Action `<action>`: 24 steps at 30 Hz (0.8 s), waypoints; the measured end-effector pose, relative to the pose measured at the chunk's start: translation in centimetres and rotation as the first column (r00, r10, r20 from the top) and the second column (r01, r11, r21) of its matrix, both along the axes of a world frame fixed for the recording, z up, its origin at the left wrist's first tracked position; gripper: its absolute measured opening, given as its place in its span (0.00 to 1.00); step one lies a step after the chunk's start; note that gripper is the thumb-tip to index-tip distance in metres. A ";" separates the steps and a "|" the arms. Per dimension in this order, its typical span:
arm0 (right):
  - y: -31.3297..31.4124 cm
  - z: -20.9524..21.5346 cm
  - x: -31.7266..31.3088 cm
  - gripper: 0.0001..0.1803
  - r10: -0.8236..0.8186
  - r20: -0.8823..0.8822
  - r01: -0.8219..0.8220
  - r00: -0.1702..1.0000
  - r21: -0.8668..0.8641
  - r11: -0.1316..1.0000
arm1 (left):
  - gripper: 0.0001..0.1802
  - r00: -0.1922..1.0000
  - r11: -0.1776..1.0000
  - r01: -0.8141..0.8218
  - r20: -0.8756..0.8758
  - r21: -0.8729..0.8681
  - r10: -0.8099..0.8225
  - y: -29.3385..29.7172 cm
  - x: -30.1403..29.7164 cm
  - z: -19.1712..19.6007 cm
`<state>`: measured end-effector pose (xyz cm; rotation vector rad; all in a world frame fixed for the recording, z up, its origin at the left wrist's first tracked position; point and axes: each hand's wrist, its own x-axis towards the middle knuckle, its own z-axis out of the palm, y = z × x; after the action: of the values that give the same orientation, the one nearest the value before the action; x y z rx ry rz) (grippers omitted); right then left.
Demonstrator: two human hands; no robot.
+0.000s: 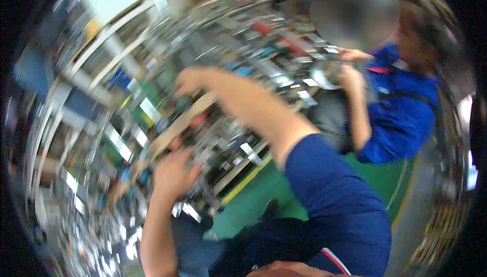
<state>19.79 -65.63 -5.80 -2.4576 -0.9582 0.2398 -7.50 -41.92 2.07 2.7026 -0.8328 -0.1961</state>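
Note:
The whole picture is smeared by motion. My right hand (pixel 188 81) is stretched far out over a cluttered workbench, its fingers curled, at the upper end of a long tan bar (pixel 183 122). My left hand (pixel 173 171) is nearer to me, at the bar's lower end, pressed against dark, blurred parts on the bench. The blur hides whether either hand grips the bar or anything else.
A co-worker in a blue top (pixel 401 114) sits at the right, both hands raised around a pale round object (pixel 322 75). Benches and shelves crowded with small parts fill the left and the top. A green floor with a yellow line (pixel 247 179) lies below.

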 end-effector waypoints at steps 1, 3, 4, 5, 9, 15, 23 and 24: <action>0.5 -0.1 0.6 0.25 -0.024 0.013 0.024 1.000 -0.064 0.998 | 0.27 1.000 1.000 0.026 0.016 -0.013 -0.026 0.4 0.1 -0.1; 2.0 0.8 0.5 0.24 -0.099 0.047 0.105 0.994 -0.156 0.982 | 0.26 0.999 0.998 -0.037 -0.007 -0.051 0.037 0.7 0.0 0.4; 1.9 1.4 0.2 0.23 -0.130 0.005 0.130 0.991 -0.160 0.979 | 0.26 0.999 0.998 -0.027 0.021 -0.058 0.028 0.7 -0.2 0.4; 1.6 2.0 -0.1 0.22 -0.157 -0.037 0.149 0.987 -0.165 0.975 | 0.26 0.999 0.998 -0.021 0.049 -0.067 0.024 0.4 -0.2 0.6; 1.0 2.4 -1.0 0.22 -0.202 -0.046 0.193 0.978 -0.147 0.970 | 0.26 0.999 0.998 -0.032 0.018 -0.063 0.033 -0.6 -0.3 1.0; 0.0 1.7 -0.5 0.23 -0.125 0.012 0.122 0.992 -0.307 0.944 | 0.26 1.000 0.998 -0.022 0.019 -0.063 0.023 -1.0 -0.3 0.8; 1.7 -0.4 2.0 0.20 -0.126 0.000 0.121 0.992 -0.262 0.957 | 0.26 0.995 0.997 0.026 0.103 -0.071 -0.019 0.5 0.6 -0.2; 2.2 -0.6 1.7 0.20 -0.064 -0.012 0.059 0.998 -0.244 0.968 | 0.26 0.999 0.999 0.003 0.052 -0.048 -0.001 1.1 0.3 -0.4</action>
<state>21.47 -63.39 -6.35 -2.6980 -0.8874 0.3800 -7.17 -40.79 1.69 2.6723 -0.8442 -0.1054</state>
